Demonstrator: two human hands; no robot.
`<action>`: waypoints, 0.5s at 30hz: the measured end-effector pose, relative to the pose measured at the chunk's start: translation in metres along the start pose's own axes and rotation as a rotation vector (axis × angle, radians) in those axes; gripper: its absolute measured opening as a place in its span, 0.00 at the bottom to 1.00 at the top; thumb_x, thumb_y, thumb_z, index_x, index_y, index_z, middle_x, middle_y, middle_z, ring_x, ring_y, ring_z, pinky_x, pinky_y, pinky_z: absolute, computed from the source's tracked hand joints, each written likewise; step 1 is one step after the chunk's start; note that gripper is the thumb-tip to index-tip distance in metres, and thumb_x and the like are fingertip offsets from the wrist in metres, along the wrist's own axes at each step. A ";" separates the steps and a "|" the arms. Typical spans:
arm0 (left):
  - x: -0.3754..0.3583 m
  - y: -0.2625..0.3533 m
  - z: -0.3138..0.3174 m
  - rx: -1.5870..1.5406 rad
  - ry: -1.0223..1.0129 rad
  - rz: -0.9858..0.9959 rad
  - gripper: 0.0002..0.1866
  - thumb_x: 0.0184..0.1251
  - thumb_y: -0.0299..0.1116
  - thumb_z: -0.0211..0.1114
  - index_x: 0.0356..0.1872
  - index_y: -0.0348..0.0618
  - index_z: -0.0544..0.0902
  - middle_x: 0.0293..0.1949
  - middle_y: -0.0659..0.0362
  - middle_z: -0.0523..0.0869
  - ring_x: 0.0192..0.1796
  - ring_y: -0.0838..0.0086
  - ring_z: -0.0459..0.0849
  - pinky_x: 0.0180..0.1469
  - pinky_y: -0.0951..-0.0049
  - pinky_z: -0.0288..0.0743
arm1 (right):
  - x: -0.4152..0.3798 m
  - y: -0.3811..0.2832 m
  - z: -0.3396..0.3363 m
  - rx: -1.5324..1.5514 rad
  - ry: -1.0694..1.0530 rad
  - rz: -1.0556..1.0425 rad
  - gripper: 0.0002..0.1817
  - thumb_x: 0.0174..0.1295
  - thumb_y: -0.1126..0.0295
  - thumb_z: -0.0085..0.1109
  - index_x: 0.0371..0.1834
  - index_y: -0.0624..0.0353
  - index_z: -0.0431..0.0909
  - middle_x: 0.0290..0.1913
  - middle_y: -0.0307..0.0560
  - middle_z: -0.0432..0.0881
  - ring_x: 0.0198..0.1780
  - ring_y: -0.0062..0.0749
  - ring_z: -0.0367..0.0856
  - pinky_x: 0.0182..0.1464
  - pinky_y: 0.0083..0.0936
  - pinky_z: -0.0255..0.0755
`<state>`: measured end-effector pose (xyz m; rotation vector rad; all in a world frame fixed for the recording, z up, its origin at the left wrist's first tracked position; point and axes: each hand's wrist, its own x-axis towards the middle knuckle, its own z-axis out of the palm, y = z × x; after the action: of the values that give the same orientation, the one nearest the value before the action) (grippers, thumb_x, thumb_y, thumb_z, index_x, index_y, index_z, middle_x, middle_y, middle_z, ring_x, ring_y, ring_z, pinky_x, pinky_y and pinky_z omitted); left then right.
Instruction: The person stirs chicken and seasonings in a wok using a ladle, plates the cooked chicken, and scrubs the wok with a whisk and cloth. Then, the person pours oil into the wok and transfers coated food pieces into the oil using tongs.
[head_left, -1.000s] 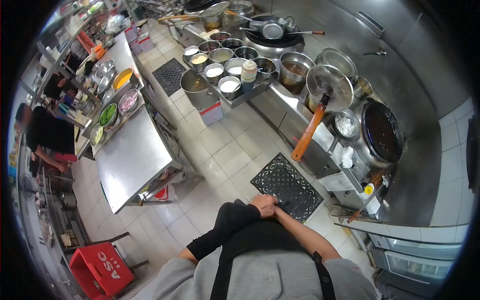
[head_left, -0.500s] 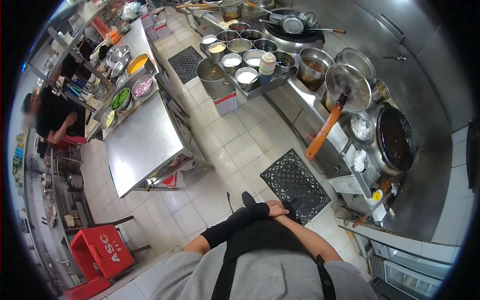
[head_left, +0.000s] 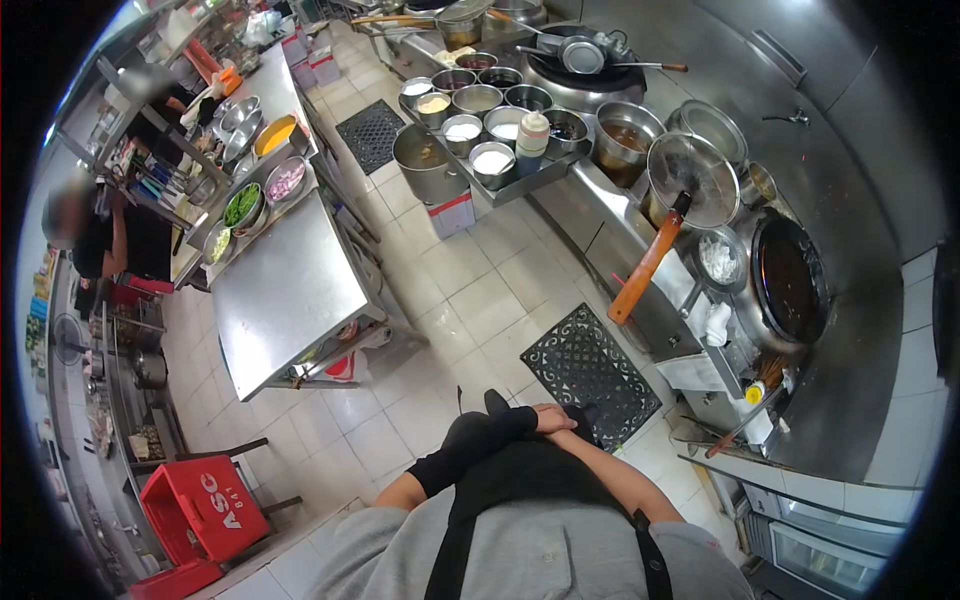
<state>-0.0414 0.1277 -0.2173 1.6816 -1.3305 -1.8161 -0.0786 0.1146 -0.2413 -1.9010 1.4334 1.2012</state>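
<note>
Low in front of my black apron (head_left: 535, 470), my two hands rest crossed, one upon the other. My left hand (head_left: 561, 424) comes out of a black sleeve (head_left: 470, 445), and my right hand (head_left: 547, 410) is at the end of the bare forearm. They touch each other, and no tool or food shows in them. How their fingers are curled is too small and overlapped to make out. Just beyond them lies a black patterned floor mat (head_left: 590, 370).
On the left is a steel table (head_left: 285, 295) with bowls of chopped greens (head_left: 241, 203) and onion (head_left: 286, 181). On the right, a long-handled strainer (head_left: 692, 175) hangs over the range beside a wok (head_left: 790, 280). Seasoning pots and a squeeze bottle (head_left: 533, 135) stand ahead. A red crate (head_left: 215, 505) sits lower left.
My hands stay crossed in the same spot. At the left, a co-worker's arm has moved up toward the shelf, and another person has come into view behind the shelving.
</note>
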 end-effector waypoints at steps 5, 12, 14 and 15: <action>-0.008 0.009 -0.008 -0.020 0.017 -0.043 0.31 0.68 0.62 0.54 0.45 0.43 0.88 0.43 0.51 0.89 0.49 0.61 0.85 0.57 0.65 0.74 | 0.048 0.038 0.012 0.050 -0.176 -0.641 0.24 0.67 0.54 0.51 0.62 0.50 0.79 0.65 0.47 0.75 0.68 0.50 0.69 0.71 0.58 0.53; 0.007 -0.027 -0.001 0.056 0.331 0.175 0.22 0.65 0.52 0.61 0.46 0.42 0.86 0.43 0.46 0.87 0.49 0.59 0.84 0.54 0.61 0.76 | 0.101 0.043 0.029 0.088 -0.297 -0.952 0.23 0.61 0.58 0.59 0.58 0.56 0.81 0.54 0.51 0.82 0.59 0.50 0.77 0.65 0.45 0.65; -0.012 -0.050 -0.002 0.244 0.650 0.222 0.19 0.63 0.46 0.63 0.45 0.42 0.85 0.39 0.45 0.86 0.46 0.58 0.85 0.52 0.59 0.76 | 0.121 0.050 0.032 0.064 -0.246 -0.967 0.23 0.60 0.59 0.61 0.57 0.58 0.81 0.50 0.52 0.84 0.57 0.50 0.80 0.64 0.42 0.69; -0.029 -0.057 -0.007 0.279 0.606 0.155 0.18 0.62 0.43 0.64 0.45 0.41 0.84 0.39 0.45 0.86 0.45 0.57 0.85 0.51 0.60 0.76 | 0.130 0.060 0.032 0.046 -0.180 -0.962 0.23 0.59 0.60 0.62 0.56 0.59 0.82 0.49 0.52 0.85 0.55 0.50 0.81 0.63 0.40 0.71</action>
<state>-0.0083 0.1761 -0.2439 1.9820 -1.4145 -0.9441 -0.1364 0.0517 -0.3609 -1.9843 0.3187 0.7983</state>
